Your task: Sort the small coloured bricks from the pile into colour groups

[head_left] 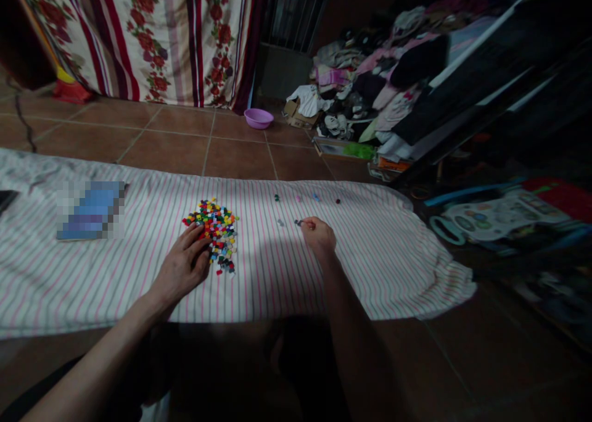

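A pile of small coloured blocks [216, 227] lies on a striped cloth [393, 249] spread over the floor. My left hand [185, 264] rests at the pile's left edge, fingers stretched out and touching the blocks. My right hand [318, 234] is closed in a pinch on a small dark block [298, 223], just right of a lone grey block [280, 223]. Several single blocks [296, 197] lie in a row farther back on the cloth.
A blurred blue flat object [90, 210] lies on the cloth at left. A purple bowl [258, 118] sits on the tiled floor behind. A heap of clothes [370, 89] and dark furniture fill the right; a toy [494, 215] lies beside the cloth.
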Motion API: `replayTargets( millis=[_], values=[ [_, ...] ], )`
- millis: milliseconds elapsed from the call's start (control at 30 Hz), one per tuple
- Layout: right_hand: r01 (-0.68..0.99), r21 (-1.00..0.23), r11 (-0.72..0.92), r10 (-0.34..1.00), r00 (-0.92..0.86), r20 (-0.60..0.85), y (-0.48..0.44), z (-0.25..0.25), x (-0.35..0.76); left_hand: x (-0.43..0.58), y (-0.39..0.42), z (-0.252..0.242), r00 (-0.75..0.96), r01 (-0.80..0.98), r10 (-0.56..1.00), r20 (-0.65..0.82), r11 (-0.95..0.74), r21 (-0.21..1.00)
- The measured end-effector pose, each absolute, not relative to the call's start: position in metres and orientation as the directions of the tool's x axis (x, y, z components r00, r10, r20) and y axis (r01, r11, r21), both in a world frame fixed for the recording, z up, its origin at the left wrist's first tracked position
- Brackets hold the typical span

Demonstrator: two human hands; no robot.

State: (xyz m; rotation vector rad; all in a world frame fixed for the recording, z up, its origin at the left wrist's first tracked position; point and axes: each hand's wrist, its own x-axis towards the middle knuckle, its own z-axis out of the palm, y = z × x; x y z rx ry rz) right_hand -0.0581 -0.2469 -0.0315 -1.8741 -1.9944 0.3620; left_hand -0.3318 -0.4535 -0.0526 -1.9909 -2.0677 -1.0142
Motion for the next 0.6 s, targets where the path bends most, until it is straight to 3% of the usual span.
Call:
replayTargets(
  millis=[600],
  values=[
    [0.871, -0.478, 0.112, 0.993, -0.081, 0.085, -0.236, -0.040, -0.051, -0.338, -0.461, -0.052, -0.182, 0.891, 0.879, 0.442, -0.042, 0.451]
  ],
)
